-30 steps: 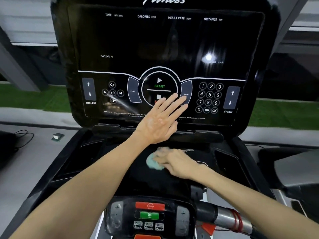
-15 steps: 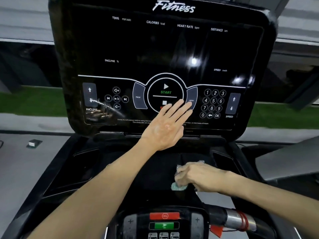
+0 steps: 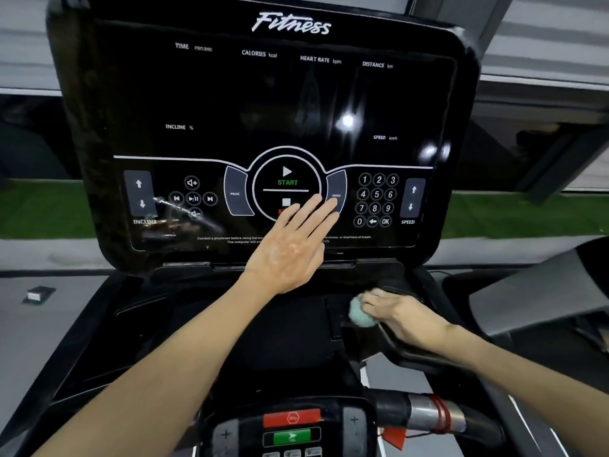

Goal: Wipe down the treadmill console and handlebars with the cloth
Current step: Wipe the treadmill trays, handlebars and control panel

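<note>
The pale teal cloth (image 3: 360, 314) is bunched into a ball at the right end of the black shelf (image 3: 263, 324) under the treadmill console (image 3: 296, 103), close to the console's lower right corner. The person's right hand (image 3: 406, 317) grips it, fingers curled round it, and presses it against the dark plastic there; only the left side of the wad shows past the fingers.

The left hand (image 3: 292, 246) holds nothing. It lies flat on the console face with fingers straight and close together, the tips covering the stop key below START and touching the MODE key (image 3: 336, 189). The display is dark, with white labels along the top and "Fitness" above them. Shiny streaks (image 3: 171, 216) mark the glass around the INCLINE arrows on the left.

Nearer the person, a small control pod carries a red button (image 3: 292, 417) above a green button (image 3: 292, 437). To its right runs a handlebar (image 3: 420, 411) with a metal section, wound with red bands (image 3: 441, 414). A small box (image 3: 38, 295) lies on the grey floor to the left, with a strip of green turf (image 3: 39, 209) beyond it.
</note>
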A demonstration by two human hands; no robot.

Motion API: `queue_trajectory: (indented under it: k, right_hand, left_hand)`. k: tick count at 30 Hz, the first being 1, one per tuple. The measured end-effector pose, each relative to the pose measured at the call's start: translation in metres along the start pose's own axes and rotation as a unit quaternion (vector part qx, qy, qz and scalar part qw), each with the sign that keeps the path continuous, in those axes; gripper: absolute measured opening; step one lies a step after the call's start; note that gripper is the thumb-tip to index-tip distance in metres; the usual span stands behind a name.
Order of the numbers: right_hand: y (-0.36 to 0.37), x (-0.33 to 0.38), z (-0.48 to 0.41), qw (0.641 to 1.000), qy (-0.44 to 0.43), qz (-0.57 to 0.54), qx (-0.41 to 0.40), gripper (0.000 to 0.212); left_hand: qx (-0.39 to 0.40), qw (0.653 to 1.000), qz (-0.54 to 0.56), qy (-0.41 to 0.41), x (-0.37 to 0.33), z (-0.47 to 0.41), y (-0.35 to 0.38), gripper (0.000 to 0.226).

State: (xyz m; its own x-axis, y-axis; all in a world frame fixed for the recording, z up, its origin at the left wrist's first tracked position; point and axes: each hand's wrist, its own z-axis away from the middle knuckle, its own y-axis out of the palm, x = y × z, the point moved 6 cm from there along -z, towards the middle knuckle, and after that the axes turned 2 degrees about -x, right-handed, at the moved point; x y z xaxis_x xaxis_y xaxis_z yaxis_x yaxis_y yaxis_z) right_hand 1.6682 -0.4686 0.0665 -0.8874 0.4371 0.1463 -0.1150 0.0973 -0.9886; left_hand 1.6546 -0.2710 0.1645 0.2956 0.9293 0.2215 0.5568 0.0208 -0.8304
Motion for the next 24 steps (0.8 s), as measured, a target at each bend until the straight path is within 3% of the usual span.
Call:
queue_trajectory:
  k: [5,9,14,18,21,24]
  right_hand:
    - [0.006,-0.031,0.060,0.995,0.079,-0.046,-0.051,0.025]
    - [0.009,0.002,0.027,0.985,0.034,-0.093,-0.142,0.027]
    - [0.014,0.013,-0.025,0.984,0.019,-0.124,-0.130,0.028]
    - [0.019,0.000,0.003,0.980,0.028,-0.150,-0.127,0.030]
    - [0.022,-0.017,0.025,0.988,0.049,-0.080,-0.119,0.026]
    - [0.019,-0.006,0.009,0.994,0.003,-0.045,-0.097,0.021]
  left_hand:
    - [0.003,1.000,-0.007,-0.006,-0.002,-0.001,-0.002,0.055]
    - [0.014,1.000,-0.022,-0.008,-0.002,-0.002,-0.001,0.055]
    - [0.012,1.000,-0.009,-0.017,-0.002,-0.003,-0.001,0.056]
    - [0.009,1.000,-0.008,-0.020,-0.003,-0.003,-0.001,0.055]
    - [0.010,1.000,-0.015,-0.022,-0.004,-0.003,-0.001,0.055]
    - [0.010,1.000,-0.018,-0.023,-0.004,-0.003,0.000,0.055]
